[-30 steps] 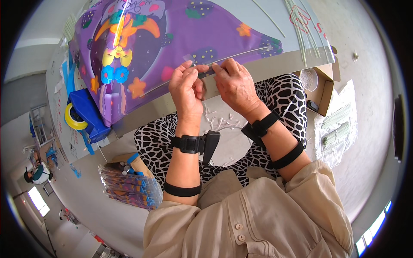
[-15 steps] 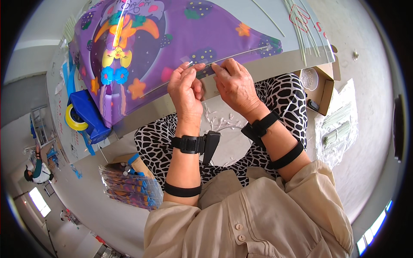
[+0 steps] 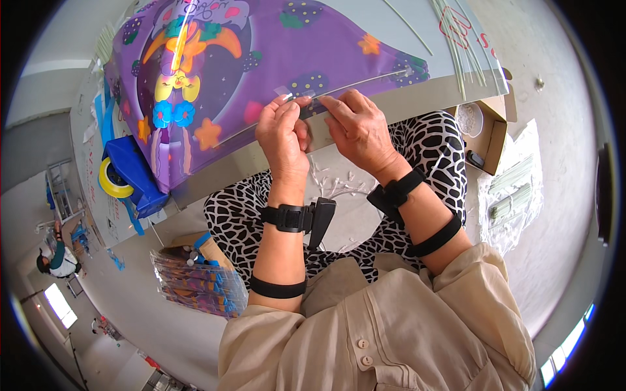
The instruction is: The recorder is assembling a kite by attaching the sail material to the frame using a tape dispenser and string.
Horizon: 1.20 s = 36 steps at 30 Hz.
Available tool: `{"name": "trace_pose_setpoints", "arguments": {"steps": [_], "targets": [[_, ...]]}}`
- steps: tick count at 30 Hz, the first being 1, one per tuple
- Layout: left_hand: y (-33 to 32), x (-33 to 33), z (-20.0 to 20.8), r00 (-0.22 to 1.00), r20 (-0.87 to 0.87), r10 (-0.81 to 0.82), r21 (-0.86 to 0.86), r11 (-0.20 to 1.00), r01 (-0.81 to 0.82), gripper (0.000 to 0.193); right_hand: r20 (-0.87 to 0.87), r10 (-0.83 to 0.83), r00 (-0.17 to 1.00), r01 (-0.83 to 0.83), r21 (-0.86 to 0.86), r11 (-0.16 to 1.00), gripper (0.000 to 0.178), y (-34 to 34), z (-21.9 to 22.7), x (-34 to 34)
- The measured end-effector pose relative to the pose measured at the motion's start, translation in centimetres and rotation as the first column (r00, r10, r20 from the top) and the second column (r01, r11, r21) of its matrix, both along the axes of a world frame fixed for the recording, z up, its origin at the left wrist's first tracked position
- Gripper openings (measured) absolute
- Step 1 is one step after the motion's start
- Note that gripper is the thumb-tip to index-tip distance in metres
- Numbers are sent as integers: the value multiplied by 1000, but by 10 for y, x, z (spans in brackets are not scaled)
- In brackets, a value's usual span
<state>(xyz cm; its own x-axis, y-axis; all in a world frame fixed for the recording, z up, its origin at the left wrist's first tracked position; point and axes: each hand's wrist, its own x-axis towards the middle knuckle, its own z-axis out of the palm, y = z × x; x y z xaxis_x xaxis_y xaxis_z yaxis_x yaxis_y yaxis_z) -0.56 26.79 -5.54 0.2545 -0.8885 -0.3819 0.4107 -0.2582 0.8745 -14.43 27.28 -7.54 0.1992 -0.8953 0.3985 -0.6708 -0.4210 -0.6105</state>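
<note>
Right hand (image 3: 358, 127) has stretched slightly leftward; thin rod (image 3: 373, 81) slants up rightward.

Beige shirt (image 3: 417, 326), black wrist straps (image 3: 285, 218)

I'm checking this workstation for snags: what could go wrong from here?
The thin rod could slip out of line on the purple printed sheet, since it lies along the edge where the left hand and right hand are. The small clear piece, perhaps tape, beside the left hand could stick crooked. The loose pale rods near the board's right corner could roll off if bumped.
</note>
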Motion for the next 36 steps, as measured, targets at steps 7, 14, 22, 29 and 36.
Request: {"name": "trace_pose_setpoints", "arguments": {"steps": [7,14,22,29,36], "targets": [[0,-2,1,1000,4,14,17,1000,-14,26,-158,69,985,-70,-1,998,35,0,-1,1],[-2,3,-9,968,252,-23,-137,989,59,35,-232,72,970,-73,4,997,32,0,2,4],[-7,21,-10,758,647,87,-255,961,107,48,-231,92,969,-92,7,996,35,0,6,3],[7,29,4,937,347,-45,-84,993,79,37,-248,88,965,-89,6,996,49,-1,9,6],[23,23,8,969,239,-59,-36,997,69,29,-196,132,972,-113,106,988,62,-9,19,3]]}}
